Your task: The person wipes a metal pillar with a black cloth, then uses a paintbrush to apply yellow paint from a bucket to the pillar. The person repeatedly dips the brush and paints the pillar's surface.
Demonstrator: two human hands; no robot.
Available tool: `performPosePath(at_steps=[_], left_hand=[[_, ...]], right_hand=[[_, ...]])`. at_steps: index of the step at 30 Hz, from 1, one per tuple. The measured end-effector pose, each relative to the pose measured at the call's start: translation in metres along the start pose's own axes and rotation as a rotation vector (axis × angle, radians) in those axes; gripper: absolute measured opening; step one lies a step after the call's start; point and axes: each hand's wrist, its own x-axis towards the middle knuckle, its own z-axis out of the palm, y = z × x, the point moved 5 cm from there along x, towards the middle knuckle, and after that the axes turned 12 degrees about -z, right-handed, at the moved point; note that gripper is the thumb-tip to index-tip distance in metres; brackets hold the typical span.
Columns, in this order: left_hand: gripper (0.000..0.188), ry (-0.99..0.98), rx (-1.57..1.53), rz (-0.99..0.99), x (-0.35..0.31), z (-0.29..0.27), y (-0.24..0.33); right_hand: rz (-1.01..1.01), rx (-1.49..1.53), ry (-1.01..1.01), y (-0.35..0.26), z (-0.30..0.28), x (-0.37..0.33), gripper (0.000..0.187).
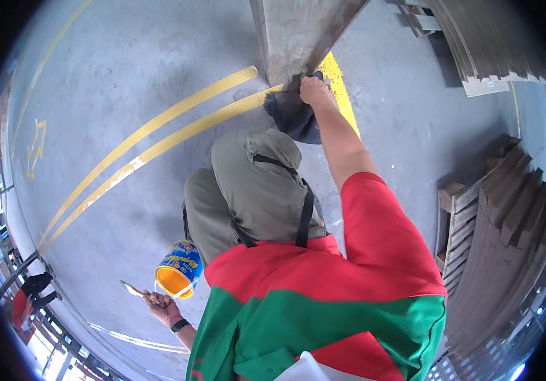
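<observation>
My left hand (166, 312), with a dark wristwatch, is at the lower left, its fingers closed round a paintbrush (134, 290). Beside it a blue paint can (184, 257) with a yellow inside is tilted toward me. The can's pale handle (184, 292) runs up against the fingers; whether they grip it too, I cannot tell. Out ahead, my right arm is stretched to the foot of a grey post (289, 38). There my right hand (316, 92) is closed on a dark cloth (301, 124), which lies bunched on the floor against the post. Its fingertips are partly hidden.
Two faded yellow lines (184, 114) curve across the grey floor to the post; a brighter yellow line (343, 95) leaves its right side. Stacked boards (501, 209) and a wooden pallet (460, 235) stand at right, more sheets (482, 38) far right. Another person (25, 305) is at far left.
</observation>
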Motion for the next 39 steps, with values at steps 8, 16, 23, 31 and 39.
performPosePath(at_steps=[8,16,23,31,39], left_hand=[[0.025,-0.056,-0.017,-0.021,0.002,-0.005,-0.002],[0.026,-0.118,0.010,-0.061,0.002,0.004,-0.002],[0.025,-0.099,0.048,-0.050,-0.003,0.008,-0.005],[0.026,-0.084,0.007,-0.047,-0.009,0.013,-0.007],[0.022,-0.125,0.057,-0.037,-0.008,0.014,-0.009]], right_hand=[[-0.025,0.056,-0.054,0.018,0.012,0.019,0.044],[-0.004,0.049,-0.043,0.005,-0.006,-0.007,0.061],[0.136,0.187,0.249,-0.016,-0.007,-0.033,0.053],[-0.147,0.280,-0.084,-0.019,0.000,-0.081,0.073],[0.002,-0.003,-0.139,-0.066,0.042,-0.132,0.075]])
